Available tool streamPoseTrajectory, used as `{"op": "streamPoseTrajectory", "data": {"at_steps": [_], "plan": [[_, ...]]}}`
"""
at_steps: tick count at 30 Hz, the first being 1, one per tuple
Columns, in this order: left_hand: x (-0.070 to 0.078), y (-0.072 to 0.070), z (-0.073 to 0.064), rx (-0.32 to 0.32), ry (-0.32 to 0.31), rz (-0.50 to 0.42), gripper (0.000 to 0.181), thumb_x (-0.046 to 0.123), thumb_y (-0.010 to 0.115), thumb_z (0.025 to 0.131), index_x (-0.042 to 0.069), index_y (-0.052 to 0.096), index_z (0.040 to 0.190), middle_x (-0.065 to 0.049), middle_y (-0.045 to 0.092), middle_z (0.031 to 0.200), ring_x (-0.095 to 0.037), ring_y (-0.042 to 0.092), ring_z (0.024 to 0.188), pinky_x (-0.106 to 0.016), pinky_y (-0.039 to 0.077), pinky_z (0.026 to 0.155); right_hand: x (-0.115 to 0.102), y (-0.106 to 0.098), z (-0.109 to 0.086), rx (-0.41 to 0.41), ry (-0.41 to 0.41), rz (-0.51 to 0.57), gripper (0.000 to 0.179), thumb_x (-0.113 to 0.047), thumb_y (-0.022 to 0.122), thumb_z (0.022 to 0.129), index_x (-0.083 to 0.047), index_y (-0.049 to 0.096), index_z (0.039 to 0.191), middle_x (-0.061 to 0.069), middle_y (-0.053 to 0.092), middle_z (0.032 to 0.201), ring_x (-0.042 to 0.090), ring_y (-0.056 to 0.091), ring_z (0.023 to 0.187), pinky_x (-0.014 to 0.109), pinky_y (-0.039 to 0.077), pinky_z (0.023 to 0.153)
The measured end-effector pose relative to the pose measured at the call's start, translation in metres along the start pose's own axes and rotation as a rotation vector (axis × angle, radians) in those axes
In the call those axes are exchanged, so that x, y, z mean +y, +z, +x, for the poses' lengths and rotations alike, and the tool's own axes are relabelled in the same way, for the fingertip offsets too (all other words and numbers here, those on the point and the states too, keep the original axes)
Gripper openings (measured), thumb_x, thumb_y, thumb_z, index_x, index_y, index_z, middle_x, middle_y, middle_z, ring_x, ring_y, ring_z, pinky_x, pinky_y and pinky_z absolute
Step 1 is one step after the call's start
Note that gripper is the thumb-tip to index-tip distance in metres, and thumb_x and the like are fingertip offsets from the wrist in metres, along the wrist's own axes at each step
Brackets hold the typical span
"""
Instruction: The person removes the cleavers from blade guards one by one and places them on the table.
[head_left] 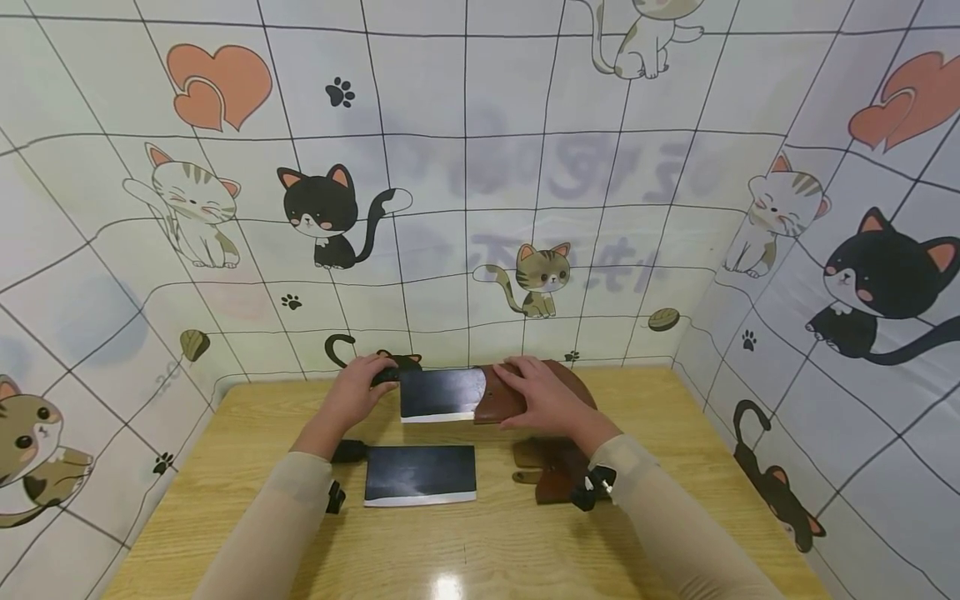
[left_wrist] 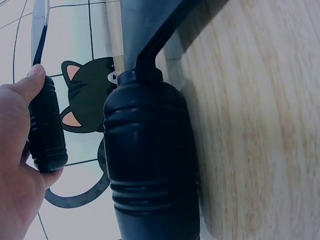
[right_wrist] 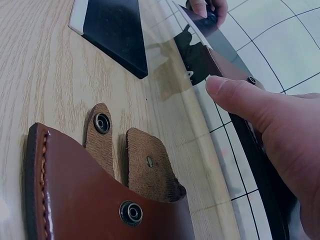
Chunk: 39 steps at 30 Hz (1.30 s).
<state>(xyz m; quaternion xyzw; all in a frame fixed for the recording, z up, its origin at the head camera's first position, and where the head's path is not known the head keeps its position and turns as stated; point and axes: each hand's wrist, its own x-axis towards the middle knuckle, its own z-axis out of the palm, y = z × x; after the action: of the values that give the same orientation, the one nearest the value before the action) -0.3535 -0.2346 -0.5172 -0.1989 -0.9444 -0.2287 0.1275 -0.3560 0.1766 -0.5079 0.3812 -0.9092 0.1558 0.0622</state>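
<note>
Two cleavers are on this desk (head_left: 525, 533), and one of them is in play right now. The left hand (head_left: 358, 392) has its fingers curled round the black handle (left_wrist: 46, 125) of the far cleaver (head_left: 441, 393), thumb laid along the top of the grip. Across from it, the right hand (head_left: 542, 396) lies on the brown leather sheath (head_left: 501, 402), fingers fairly straight and pressing it down, thumb (right_wrist: 240, 95) out along the edge. The blade's tip sits just inside the sheath mouth, most of the dark steel bare between the two hands. This looks like the sliding step, blade against sheath; whether it is going in or coming out I cannot tell. Either way the next move calls for a straight pull or push along the blade's line, with the sheath pinned flat.

Nearer the wrists, the second cleaver (head_left: 420, 475) lies flat, its handle (left_wrist: 150, 165) filling the left wrist view. A second sheath (right_wrist: 100, 200) lies under the right forearm, its snap straps undone. The right fingertips are hidden behind the hand.
</note>
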Motion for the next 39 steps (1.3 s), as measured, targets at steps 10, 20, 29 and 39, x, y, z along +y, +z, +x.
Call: {"op": "streamPoseTrajectory", "data": {"at_steps": [10, 20, 29, 39], "plan": [[-0.003, -0.001, -0.001, -0.003, -0.005, 0.005, 0.037, 0.021, 0.08, 0.105, 0.008, 0.071, 0.138, -0.016, 0.07, 0.136, -0.043, 0.063, 0.128, -0.065, 0.05, 0.108, 0.003, -0.001, -0.001, -0.016, 0.001, -0.017, 0.113, -0.054, 0.096, 0.085, -0.011, 0.038, 0.173, 0.019, 0.038, 0.169, 0.039, 0.034, 0.157, 0.062, 0.035, 0.125], [-0.003, -0.004, -0.002, -0.003, 0.004, -0.002, 0.036, 0.019, 0.08, 0.104, 0.007, 0.071, 0.137, -0.015, 0.07, 0.131, -0.044, 0.064, 0.127, -0.065, 0.05, 0.107, 0.008, 0.0, -0.003, -0.007, 0.0, -0.034, 0.114, -0.056, 0.096, 0.084, -0.012, 0.04, 0.172, 0.019, 0.039, 0.169, 0.039, 0.035, 0.157, 0.061, 0.036, 0.124], [-0.003, -0.006, -0.003, -0.003, 0.003, -0.003, 0.036, 0.018, 0.08, 0.104, 0.006, 0.071, 0.138, -0.014, 0.071, 0.13, -0.044, 0.063, 0.126, -0.065, 0.05, 0.107, 0.01, 0.001, -0.004, -0.01, 0.009, -0.028, 0.113, -0.058, 0.095, 0.085, -0.013, 0.039, 0.173, 0.018, 0.039, 0.17, 0.036, 0.034, 0.157, 0.06, 0.036, 0.125], [-0.002, -0.009, -0.006, 0.008, -0.001, 0.008, 0.036, 0.02, 0.08, 0.104, 0.007, 0.071, 0.137, -0.013, 0.071, 0.129, -0.043, 0.064, 0.122, -0.064, 0.051, 0.105, 0.012, -0.002, -0.006, -0.012, 0.029, -0.029, 0.113, -0.061, 0.093, 0.085, -0.014, 0.04, 0.173, 0.016, 0.038, 0.171, 0.037, 0.033, 0.158, 0.062, 0.036, 0.124]]}}
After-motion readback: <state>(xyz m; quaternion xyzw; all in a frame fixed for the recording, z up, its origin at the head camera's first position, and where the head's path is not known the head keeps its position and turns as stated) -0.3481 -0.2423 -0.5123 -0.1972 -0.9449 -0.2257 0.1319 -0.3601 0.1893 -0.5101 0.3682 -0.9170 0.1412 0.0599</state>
